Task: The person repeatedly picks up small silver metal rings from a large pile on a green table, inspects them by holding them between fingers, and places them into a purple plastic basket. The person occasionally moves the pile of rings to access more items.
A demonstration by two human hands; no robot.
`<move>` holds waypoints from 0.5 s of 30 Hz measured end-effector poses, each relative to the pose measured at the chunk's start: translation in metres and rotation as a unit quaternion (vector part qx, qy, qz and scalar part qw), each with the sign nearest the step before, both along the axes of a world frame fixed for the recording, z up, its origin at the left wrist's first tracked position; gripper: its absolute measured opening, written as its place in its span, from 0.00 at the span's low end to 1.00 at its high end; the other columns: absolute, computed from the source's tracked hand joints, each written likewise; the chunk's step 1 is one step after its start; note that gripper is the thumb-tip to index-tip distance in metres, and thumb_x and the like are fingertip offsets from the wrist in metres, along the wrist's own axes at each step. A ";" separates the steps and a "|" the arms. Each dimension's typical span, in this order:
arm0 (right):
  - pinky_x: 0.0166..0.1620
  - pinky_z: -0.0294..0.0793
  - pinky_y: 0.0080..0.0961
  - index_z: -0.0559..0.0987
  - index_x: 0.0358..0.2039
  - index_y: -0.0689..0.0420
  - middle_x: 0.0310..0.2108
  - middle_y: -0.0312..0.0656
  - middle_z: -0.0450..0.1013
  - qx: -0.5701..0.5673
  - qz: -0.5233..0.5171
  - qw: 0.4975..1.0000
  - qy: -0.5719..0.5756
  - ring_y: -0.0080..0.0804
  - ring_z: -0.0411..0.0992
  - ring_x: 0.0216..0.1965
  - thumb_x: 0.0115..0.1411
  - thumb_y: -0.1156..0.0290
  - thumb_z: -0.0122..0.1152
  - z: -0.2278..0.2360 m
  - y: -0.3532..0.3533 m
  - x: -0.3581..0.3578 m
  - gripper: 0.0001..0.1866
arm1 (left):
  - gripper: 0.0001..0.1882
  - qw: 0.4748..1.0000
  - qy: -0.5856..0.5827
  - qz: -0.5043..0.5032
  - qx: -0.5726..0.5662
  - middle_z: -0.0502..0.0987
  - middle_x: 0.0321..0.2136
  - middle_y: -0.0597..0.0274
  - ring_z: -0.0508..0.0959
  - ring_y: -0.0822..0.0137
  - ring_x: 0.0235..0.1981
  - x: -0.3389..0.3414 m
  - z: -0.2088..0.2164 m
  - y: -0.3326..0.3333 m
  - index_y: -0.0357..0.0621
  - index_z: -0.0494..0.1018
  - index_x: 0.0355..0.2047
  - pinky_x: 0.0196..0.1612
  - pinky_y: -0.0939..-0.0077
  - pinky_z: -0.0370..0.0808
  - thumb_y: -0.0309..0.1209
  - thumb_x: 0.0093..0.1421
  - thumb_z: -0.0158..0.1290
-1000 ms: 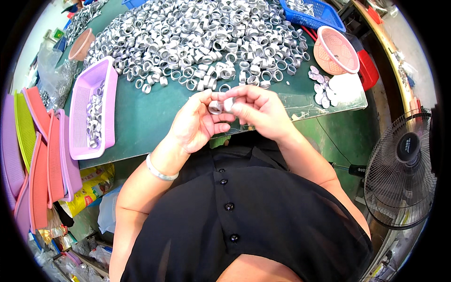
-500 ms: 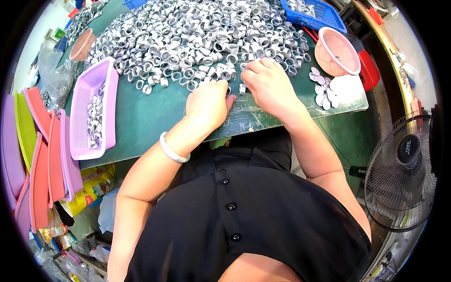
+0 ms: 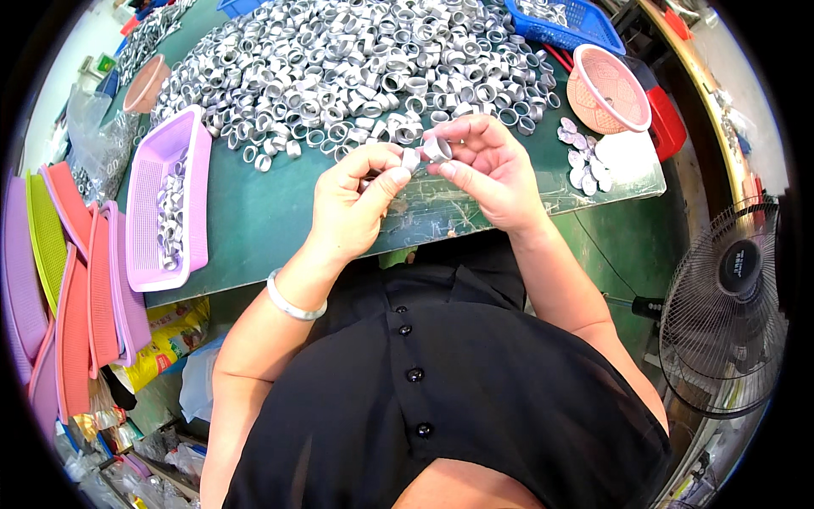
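Note:
My left hand [image 3: 352,199] pinches a small silver metal ring [image 3: 410,159] between thumb and forefinger, just above the table's front part. Close beside it, my right hand [image 3: 496,174] grips another metal ring [image 3: 437,150], its round opening turned partly upward. The two rings are side by side; whether they touch, I cannot tell. Just beyond both hands spreads a large heap of metal rings [image 3: 339,72]. A lilac basket [image 3: 200,182] with several rings inside stands to the left of my left hand.
Flat, roundish metal pieces [image 3: 585,157] lie right of my right hand, near a pink basket [image 3: 606,89]. A blue basket [image 3: 585,36] stands at the far right. Stacked colored baskets [image 3: 72,297] are at the left, and a fan [image 3: 733,288] stands at the right.
Both hands have lifted from the heap's near edge and turned inward. Each ring now shows between the fingers, and the hands have come together.

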State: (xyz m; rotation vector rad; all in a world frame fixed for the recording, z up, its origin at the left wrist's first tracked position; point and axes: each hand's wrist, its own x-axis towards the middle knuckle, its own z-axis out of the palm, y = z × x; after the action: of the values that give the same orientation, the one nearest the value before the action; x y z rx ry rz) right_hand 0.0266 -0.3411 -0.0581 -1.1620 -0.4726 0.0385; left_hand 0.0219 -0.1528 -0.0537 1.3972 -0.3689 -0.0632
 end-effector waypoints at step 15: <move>0.49 0.67 0.26 0.70 0.48 0.63 0.47 0.47 0.69 -0.020 -0.017 0.997 -0.075 0.31 0.68 0.48 0.52 0.85 0.55 -0.004 0.016 -0.020 0.20 | 0.22 0.993 0.013 -0.007 -0.116 0.72 0.42 0.60 0.69 0.78 0.31 -0.021 -0.003 0.000 0.40 0.64 0.50 0.35 0.86 0.67 0.21 0.54 0.53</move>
State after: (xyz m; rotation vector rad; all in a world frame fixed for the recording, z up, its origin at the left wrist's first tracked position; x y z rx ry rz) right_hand 0.0065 -0.3255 -0.0616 -1.2173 -0.5867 -0.0686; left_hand 0.0007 -0.1527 -0.0567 1.1633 -0.3520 -0.0484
